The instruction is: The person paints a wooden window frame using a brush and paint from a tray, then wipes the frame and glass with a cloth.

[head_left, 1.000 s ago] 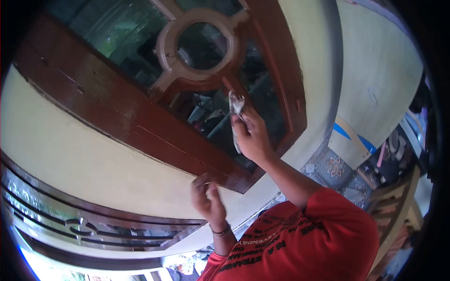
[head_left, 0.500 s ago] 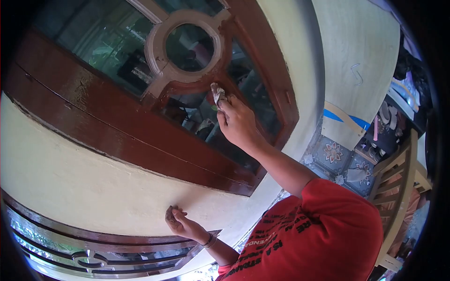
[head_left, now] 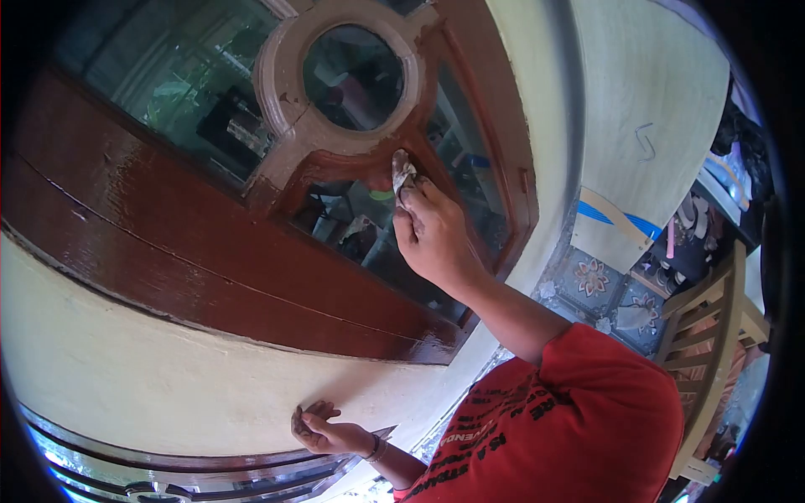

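My right hand (head_left: 436, 235) is closed around a small paintbrush (head_left: 405, 178) with a whitish, paint-smeared metal band. Its brown tip touches or lies very near the window's wooden frame (head_left: 360, 144), just below the round pane. Near the tip the wood is reddish brown, while the ring (head_left: 264, 80) around the pane is a duller, paler brown. Lower down, my left hand (head_left: 323, 429) is by the cream wall (head_left: 210, 377), fingers loosely curled and apart. Dark stains mark its fingertips, and I see no object in it.
Glossy brown boards (head_left: 168, 226) run along the window's lower side. A second brown frame (head_left: 210, 465) is at the lower left. To the right are a wooden panel (head_left: 646, 84), a wooden chair (head_left: 713, 352), patterned floor tiles (head_left: 591, 277) and piled household items.
My right hand and the brush have shifted slightly right in view, with the window. My left hand sits lower, its fingers more spread.
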Demonstrator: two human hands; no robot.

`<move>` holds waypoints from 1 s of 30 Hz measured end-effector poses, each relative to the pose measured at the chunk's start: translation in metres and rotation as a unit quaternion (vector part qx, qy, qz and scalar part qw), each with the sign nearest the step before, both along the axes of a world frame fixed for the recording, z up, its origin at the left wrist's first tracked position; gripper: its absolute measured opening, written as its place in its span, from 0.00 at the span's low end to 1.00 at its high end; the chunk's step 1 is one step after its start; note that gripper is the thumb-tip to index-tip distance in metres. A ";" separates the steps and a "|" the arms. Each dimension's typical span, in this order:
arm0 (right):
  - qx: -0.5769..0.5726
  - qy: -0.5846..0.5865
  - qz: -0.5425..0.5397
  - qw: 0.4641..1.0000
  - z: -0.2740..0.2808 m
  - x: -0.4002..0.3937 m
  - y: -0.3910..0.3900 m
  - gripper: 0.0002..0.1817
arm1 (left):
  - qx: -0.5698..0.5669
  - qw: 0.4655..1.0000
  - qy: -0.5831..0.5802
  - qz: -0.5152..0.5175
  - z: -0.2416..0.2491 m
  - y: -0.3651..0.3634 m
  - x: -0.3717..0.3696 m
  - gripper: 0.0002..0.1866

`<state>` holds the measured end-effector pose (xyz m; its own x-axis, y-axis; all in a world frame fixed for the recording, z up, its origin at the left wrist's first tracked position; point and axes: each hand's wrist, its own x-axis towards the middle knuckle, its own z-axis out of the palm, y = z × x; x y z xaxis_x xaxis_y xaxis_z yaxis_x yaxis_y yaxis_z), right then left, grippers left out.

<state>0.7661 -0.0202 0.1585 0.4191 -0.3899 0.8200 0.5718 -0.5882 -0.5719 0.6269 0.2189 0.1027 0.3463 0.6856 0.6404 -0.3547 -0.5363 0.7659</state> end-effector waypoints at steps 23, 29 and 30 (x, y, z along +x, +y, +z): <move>-0.037 -0.070 0.001 0.997 0.025 -0.013 0.029 0.07 | 0.001 0.999 -0.035 -0.015 -0.003 0.009 -0.001 0.15; -0.066 -0.093 -0.003 0.993 0.035 -0.010 0.029 0.08 | 0.007 0.998 -0.038 -0.046 -0.004 0.012 -0.002 0.14; -0.065 -0.094 -0.002 0.993 0.037 -0.009 0.028 0.08 | 0.007 0.998 -0.038 -0.045 -0.004 0.012 -0.002 0.14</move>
